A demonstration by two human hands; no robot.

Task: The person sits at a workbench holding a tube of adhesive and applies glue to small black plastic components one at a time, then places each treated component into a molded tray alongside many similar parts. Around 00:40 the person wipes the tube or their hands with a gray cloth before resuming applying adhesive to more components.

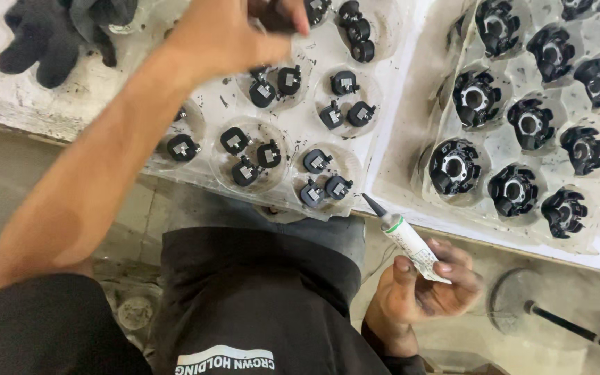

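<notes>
Two hands work over a white desk (pixel 397 149) seen from above. The left hand (pixel 234 31) reaches out to the far part of a clear moulded tray (pixel 300 69) that lies along the desk's near edge, its fingers (pixel 293 15) pressed together around a small dark part that is mostly hidden, so I cannot tell its shape. The tray's round cups each hold two or three small black caps (pixel 324 161) with pale square tops. The right hand (pixel 428 288) hangs below the near edge of the desk, clear of the surface, its thumb and fingers pinching a small white glue tube (pixel 411 243) by its flat end; the tube's dark pointed nozzle (pixel 373 205) tilts up toward the tray's near right corner and sits just beside it. On the right half of the desk a second clear tray (pixel 494 149) carries larger black ring-shaped parts (pixel 454 167), one to a cup. A dark glove (pixel 43 35) lies at the far left corner.
</notes>
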